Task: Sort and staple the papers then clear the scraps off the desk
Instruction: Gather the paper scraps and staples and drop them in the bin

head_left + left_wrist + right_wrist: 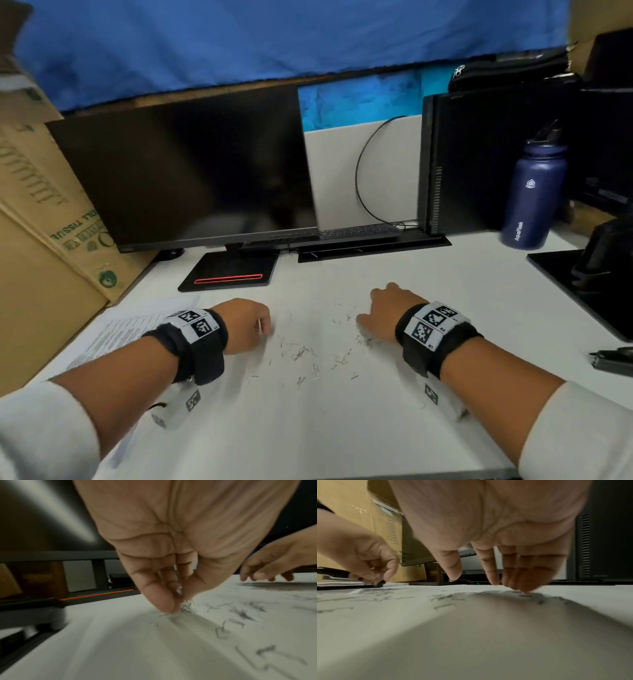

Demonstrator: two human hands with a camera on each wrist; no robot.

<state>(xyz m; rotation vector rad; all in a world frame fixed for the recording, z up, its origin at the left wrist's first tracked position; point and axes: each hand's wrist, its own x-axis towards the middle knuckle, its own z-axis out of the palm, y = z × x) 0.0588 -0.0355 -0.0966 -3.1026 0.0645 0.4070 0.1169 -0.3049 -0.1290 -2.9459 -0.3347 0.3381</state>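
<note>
Several loose metal staples (308, 353) lie scattered over the white desk (342, 428) between my two hands. My left hand (251, 327) is at the left edge of the scatter, its fingertips (169, 608) bunched with the thumb and pinching a small clump of staples (187, 605). My right hand (380, 315) rests palm down at the right of the scatter, its straight fingers (522, 582) touching the desk among staples (447, 597). A stack of printed papers (126, 329) lies under my left forearm. A black stapler (613, 358) sits at the right edge.
A dark monitor (185, 178) on a stand (229, 274) fills the back, a keyboard (356, 233) and a black computer tower (479, 161) beside it. A navy water bottle (534, 192) stands at the right. Cardboard boxes (37, 205) border the left.
</note>
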